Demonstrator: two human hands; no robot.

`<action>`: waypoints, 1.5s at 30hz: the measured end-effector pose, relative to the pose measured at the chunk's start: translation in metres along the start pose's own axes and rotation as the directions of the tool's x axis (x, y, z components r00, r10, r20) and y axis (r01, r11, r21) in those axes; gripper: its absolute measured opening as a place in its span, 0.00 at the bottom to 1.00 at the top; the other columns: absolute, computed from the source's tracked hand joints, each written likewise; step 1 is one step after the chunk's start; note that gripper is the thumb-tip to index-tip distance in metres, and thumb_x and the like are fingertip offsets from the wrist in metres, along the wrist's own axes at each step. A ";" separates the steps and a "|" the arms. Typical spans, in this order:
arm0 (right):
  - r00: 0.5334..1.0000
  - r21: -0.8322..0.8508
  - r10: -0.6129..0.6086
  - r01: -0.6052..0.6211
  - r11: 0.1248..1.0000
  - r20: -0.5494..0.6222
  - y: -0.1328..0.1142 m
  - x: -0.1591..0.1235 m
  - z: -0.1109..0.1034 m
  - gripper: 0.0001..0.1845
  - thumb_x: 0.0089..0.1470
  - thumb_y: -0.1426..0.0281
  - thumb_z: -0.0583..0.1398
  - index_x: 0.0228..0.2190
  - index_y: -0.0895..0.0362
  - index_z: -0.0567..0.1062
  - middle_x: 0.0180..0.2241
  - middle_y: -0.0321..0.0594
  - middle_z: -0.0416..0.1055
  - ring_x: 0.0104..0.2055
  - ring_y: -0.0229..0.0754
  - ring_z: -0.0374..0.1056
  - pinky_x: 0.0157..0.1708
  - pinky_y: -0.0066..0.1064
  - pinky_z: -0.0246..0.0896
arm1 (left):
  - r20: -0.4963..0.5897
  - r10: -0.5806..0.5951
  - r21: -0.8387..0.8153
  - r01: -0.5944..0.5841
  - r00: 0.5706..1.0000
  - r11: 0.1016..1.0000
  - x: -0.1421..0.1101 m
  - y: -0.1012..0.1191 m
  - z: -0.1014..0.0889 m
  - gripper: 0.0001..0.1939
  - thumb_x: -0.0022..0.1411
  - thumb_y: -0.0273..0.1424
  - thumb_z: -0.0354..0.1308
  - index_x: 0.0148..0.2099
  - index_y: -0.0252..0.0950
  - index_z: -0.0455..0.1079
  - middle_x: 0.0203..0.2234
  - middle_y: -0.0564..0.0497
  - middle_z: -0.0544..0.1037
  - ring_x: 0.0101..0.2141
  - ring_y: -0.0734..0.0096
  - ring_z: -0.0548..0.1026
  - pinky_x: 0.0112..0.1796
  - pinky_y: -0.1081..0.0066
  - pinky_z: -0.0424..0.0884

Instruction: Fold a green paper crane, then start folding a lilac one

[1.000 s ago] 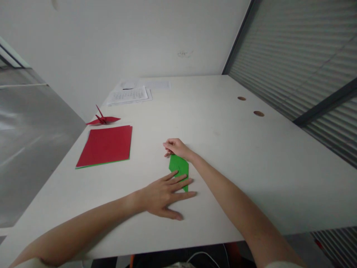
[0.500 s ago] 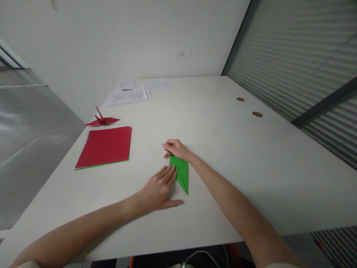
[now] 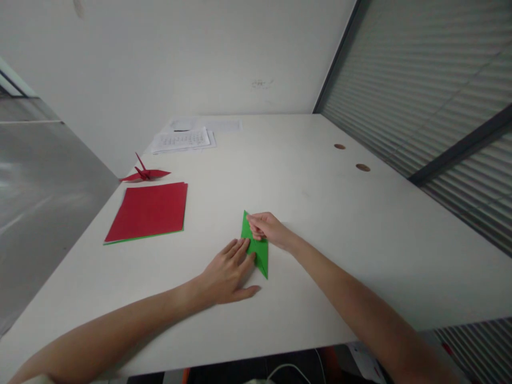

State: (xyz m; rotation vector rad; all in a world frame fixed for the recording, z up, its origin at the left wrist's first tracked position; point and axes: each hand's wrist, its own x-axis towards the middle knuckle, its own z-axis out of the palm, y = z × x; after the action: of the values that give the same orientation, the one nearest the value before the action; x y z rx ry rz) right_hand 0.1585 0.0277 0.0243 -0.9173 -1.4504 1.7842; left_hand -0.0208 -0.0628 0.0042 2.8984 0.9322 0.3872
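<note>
A folded green paper (image 3: 260, 255), a long narrow kite shape, lies on the white table (image 3: 320, 224) in front of me. My left hand (image 3: 228, 272) lies flat on the table with its fingers stretched out, the fingertips pressing the paper's left edge. My right hand (image 3: 268, 228) is curled over the paper's upper half, fingers pinched on it near the top point.
A stack of red square sheets (image 3: 149, 211) with a green one beneath lies at the left. A red paper crane (image 3: 144, 172) stands behind it. Printed white pages (image 3: 184, 140) lie farther back. Two round holes (image 3: 362, 167) are in the table near the blinds on the right.
My right hand has slid down from the paper's top point onto its upper half, so the top point now shows. My left hand drew back from over the paper to its left edge.
</note>
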 end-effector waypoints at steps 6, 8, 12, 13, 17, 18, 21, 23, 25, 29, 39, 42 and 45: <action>0.996 -0.068 0.022 -0.028 0.997 -0.081 0.019 -0.005 0.000 0.29 0.45 0.44 0.63 0.21 0.58 0.70 0.15 0.30 0.64 0.20 0.32 0.63 0.23 0.26 0.54 | -0.070 0.018 -0.054 -0.022 0.997 0.998 0.000 0.003 -0.003 0.30 0.64 0.47 0.53 0.57 0.27 0.64 0.56 0.29 0.67 0.59 0.44 0.64 0.57 0.45 0.62; 0.995 -0.026 0.042 -0.044 0.999 -0.088 0.020 -0.003 -0.001 0.29 0.43 0.44 0.64 0.22 0.59 0.71 0.16 0.31 0.66 0.22 0.33 0.66 0.26 0.26 0.58 | -0.080 0.065 -0.088 -0.072 0.995 0.994 0.000 0.005 -0.004 0.25 0.66 0.44 0.52 0.55 0.28 0.66 0.49 0.34 0.72 0.53 0.49 0.70 0.57 0.49 0.65; 0.993 0.026 0.062 -0.060 0.998 -0.097 0.021 -0.003 -0.001 0.29 0.41 0.44 0.65 0.23 0.59 0.72 0.17 0.30 0.66 0.23 0.34 0.69 0.30 0.28 0.63 | -0.023 0.141 -0.183 -0.143 0.990 0.973 0.003 0.009 -0.007 0.24 0.68 0.45 0.50 0.54 0.30 0.67 0.43 0.39 0.73 0.48 0.54 0.72 0.51 0.56 0.71; 0.994 0.025 0.058 -0.056 0.998 -0.095 0.021 -0.003 -0.002 0.28 0.42 0.44 0.65 0.23 0.59 0.72 0.17 0.30 0.66 0.23 0.34 0.69 0.30 0.28 0.64 | -0.010 0.155 -0.210 -0.154 0.988 0.965 0.004 0.009 -0.008 0.25 0.67 0.46 0.50 0.54 0.29 0.67 0.44 0.38 0.73 0.49 0.54 0.71 0.50 0.58 0.72; 0.996 0.009 0.040 -0.040 0.999 -0.083 0.023 -0.003 -0.003 0.26 0.44 0.47 0.66 0.22 0.58 0.72 0.17 0.30 0.66 0.24 0.35 0.70 0.29 0.28 0.64 | 0.034 0.209 -0.234 -0.196 0.977 0.952 0.007 0.006 -0.009 0.26 0.67 0.44 0.51 0.55 0.28 0.66 0.44 0.38 0.72 0.50 0.53 0.69 0.53 0.58 0.70; 0.996 0.004 0.040 -0.040 0.999 -0.083 0.023 -0.002 -0.003 0.25 0.44 0.48 0.66 0.22 0.58 0.72 0.17 0.30 0.66 0.24 0.35 0.71 0.29 0.28 0.64 | 0.038 0.218 -0.228 -0.204 0.975 0.952 0.007 0.005 -0.009 0.25 0.67 0.44 0.51 0.55 0.28 0.67 0.43 0.39 0.72 0.49 0.53 0.69 0.53 0.58 0.69; 0.995 -0.001 0.042 -0.043 0.999 -0.086 0.024 -0.002 -0.004 0.24 0.45 0.48 0.65 0.22 0.58 0.72 0.17 0.30 0.67 0.25 0.36 0.71 0.28 0.27 0.63 | 0.026 0.239 -0.215 -0.228 0.971 0.950 0.006 0.003 -0.009 0.24 0.66 0.43 0.53 0.55 0.30 0.68 0.43 0.39 0.72 0.49 0.54 0.69 0.55 0.57 0.68; 0.995 -0.001 0.043 -0.043 0.999 -0.089 0.024 -0.001 -0.004 0.24 0.45 0.49 0.65 0.22 0.58 0.72 0.17 0.30 0.67 0.25 0.36 0.71 0.28 0.28 0.64 | 0.017 0.242 -0.205 -0.233 0.970 0.951 0.006 0.004 -0.009 0.22 0.65 0.42 0.53 0.54 0.31 0.69 0.43 0.40 0.71 0.49 0.55 0.70 0.56 0.57 0.67; 0.995 -0.003 0.041 -0.042 0.999 -0.089 0.024 -0.001 -0.004 0.24 0.45 0.49 0.66 0.23 0.59 0.72 0.17 0.31 0.67 0.25 0.35 0.71 0.29 0.27 0.64 | 0.025 0.240 -0.197 -0.231 0.970 0.953 0.005 0.004 -0.010 0.22 0.65 0.41 0.53 0.54 0.31 0.69 0.42 0.40 0.71 0.48 0.56 0.70 0.56 0.57 0.67; 0.996 0.005 0.036 -0.036 0.999 -0.084 0.024 -0.002 -0.004 0.24 0.44 0.49 0.66 0.23 0.59 0.73 0.18 0.31 0.68 0.25 0.36 0.71 0.28 0.27 0.63 | 0.012 0.230 -0.201 -0.223 0.973 0.954 0.003 0.005 -0.008 0.22 0.65 0.41 0.52 0.54 0.32 0.68 0.44 0.39 0.71 0.49 0.55 0.71 0.54 0.56 0.70; 0.988 0.350 -0.042 0.092 0.932 -0.147 0.020 -0.007 -0.006 0.25 0.45 0.46 0.65 0.24 0.57 0.73 0.20 0.32 0.66 0.23 0.34 0.62 0.35 0.33 0.66 | 0.025 0.221 -0.199 -0.212 0.975 0.957 0.002 0.002 -0.005 0.33 0.66 0.44 0.50 0.67 0.32 0.53 0.64 0.37 0.59 0.65 0.49 0.55 0.62 0.48 0.55; 0.968 0.346 -0.088 0.169 0.923 -0.237 0.015 -0.006 -0.017 0.25 0.46 0.45 0.63 0.23 0.55 0.72 0.21 0.33 0.67 0.26 0.36 0.64 0.34 0.33 0.65 | 0.107 0.214 -0.214 -0.188 0.971 0.959 0.003 0.000 -0.005 0.35 0.66 0.47 0.50 0.68 0.32 0.52 0.66 0.37 0.56 0.66 0.46 0.51 0.63 0.46 0.52; 0.898 0.079 -0.193 0.242 0.967 -0.395 0.011 -0.008 -0.026 0.24 0.46 0.47 0.64 0.22 0.55 0.72 0.23 0.35 0.69 0.27 0.36 0.64 0.31 0.31 0.62 | 0.129 0.213 -0.215 -0.182 0.969 0.959 0.003 -0.001 -0.005 0.37 0.66 0.49 0.50 0.69 0.33 0.51 0.66 0.36 0.54 0.66 0.45 0.50 0.63 0.47 0.50</action>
State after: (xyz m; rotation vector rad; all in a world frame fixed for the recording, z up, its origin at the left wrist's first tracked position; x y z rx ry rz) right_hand 0.1838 0.0332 0.0105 -0.9358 -1.1253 1.4169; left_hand -0.0197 -0.0604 0.0098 2.7929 0.5471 0.2526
